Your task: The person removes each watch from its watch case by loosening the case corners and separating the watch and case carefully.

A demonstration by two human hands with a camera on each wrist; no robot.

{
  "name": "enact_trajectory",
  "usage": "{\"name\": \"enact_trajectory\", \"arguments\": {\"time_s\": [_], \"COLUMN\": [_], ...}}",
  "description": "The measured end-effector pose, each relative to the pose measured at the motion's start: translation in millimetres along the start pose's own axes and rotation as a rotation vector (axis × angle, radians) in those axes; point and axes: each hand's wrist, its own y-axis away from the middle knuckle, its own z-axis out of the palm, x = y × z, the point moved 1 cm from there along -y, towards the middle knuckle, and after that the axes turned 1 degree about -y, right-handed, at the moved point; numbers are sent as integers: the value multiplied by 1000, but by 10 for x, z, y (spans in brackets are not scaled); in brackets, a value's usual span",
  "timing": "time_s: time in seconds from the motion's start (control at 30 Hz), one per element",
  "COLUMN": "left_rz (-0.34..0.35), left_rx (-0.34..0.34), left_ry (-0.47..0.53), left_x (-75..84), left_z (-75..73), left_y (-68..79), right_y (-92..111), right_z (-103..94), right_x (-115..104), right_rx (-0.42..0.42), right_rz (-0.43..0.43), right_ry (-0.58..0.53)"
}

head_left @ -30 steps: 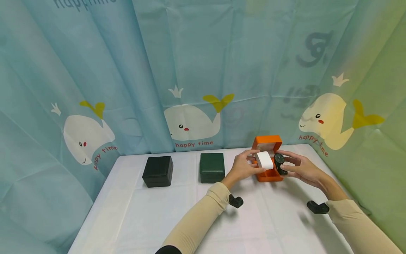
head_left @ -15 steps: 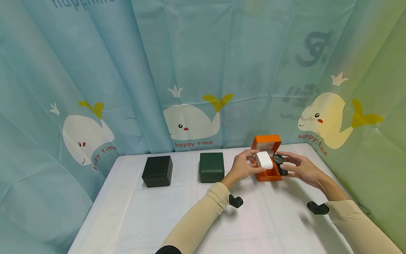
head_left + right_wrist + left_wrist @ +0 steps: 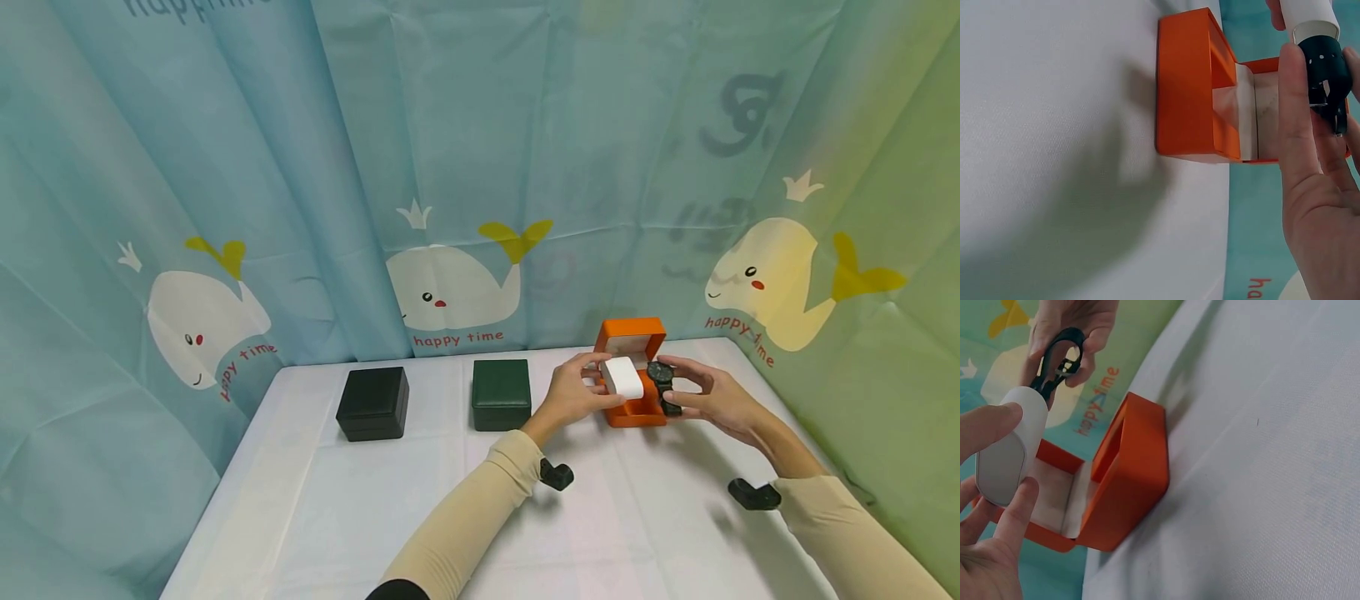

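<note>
In the head view my left hand (image 3: pixel 572 393) pinches a white watch cushion (image 3: pixel 624 378) between thumb and fingers. My right hand (image 3: pixel 712 398) holds a black wristwatch (image 3: pixel 662 377) just to the right of it. Both things are held above an orange watch box (image 3: pixel 632 330), which stands with its lid raised. The left wrist view shows the watch strap (image 3: pixel 1074 335) as a loop beyond the far end of the cushion (image 3: pixel 1002 464). From the right wrist, the cushion's end (image 3: pixel 1311 15) sits right at the strap (image 3: pixel 1324 57), and the watch's dial is hidden.
A dark green box (image 3: pixel 501 397), lid down, stands left of the orange one. Farther left is a black box (image 3: pixel 373 405), also closed. All rest on a white cloth-covered table (image 3: pixel 420 508). A blue-green curtain (image 3: pixel 465 133) with whale prints hangs behind.
The watch in my right hand has tilted a little and moved slightly right, away from the cushion. My left hand and the boxes look almost unchanged.
</note>
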Motion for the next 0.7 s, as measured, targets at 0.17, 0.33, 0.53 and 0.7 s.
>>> {"name": "enact_trajectory", "arguments": {"time_s": [0.17, 0.33, 0.53, 0.7], "left_rz": [21, 20, 2, 9], "left_rx": [1, -7, -11, -6], "left_ry": [-4, -1, -6, 7], "left_x": [7, 10, 19, 29], "left_z": [0, 3, 6, 15], "left_y": [-9, -5, 1, 3], "right_y": [43, 94, 174, 271], "right_z": [22, 42, 49, 52], "right_x": [-14, -11, 1, 14], "right_rx": [34, 50, 60, 66], "right_rz": [14, 30, 46, 34], "right_ry": [62, 121, 155, 214]}}
